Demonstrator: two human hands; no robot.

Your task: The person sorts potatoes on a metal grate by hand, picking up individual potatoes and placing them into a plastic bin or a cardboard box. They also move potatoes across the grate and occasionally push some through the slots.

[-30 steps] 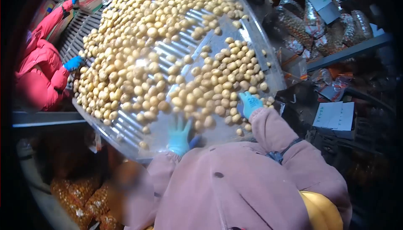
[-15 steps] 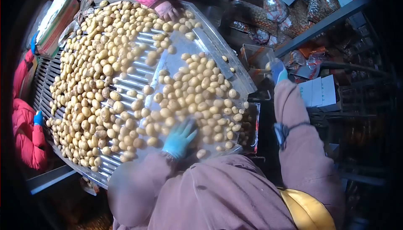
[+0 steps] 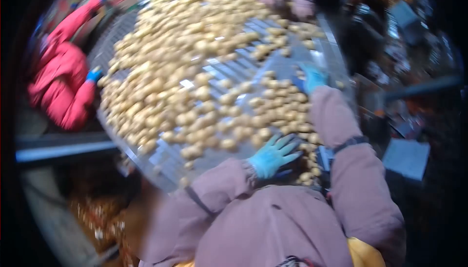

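Small yellow potatoes (image 3: 178,79) cover much of a slatted metal sorting table (image 3: 168,162). On the near side my left hand (image 3: 274,157), in a light teal glove, lies with fingers spread beside a smaller heap of potatoes (image 3: 287,108); it grips nothing. Farther up, at the right end of that heap, is my right hand (image 3: 314,78). Its glove is teal with a blue palm side. The fingers look stretched and slightly curved toward the potatoes, though motion blurs them. I see nothing clearly held in it.
Pink-gloved hands of another person (image 3: 285,0) are at the table's far edge. A person in a red jacket (image 3: 68,82) with blue gloves stands at the left. White paper sheets (image 3: 406,159) and a metal bar (image 3: 424,87) are on the right.
My right hand has come from beyond the table's right side onto the smaller heap. My left hand is at the heap's near edge. The whole view has shifted and blurred.
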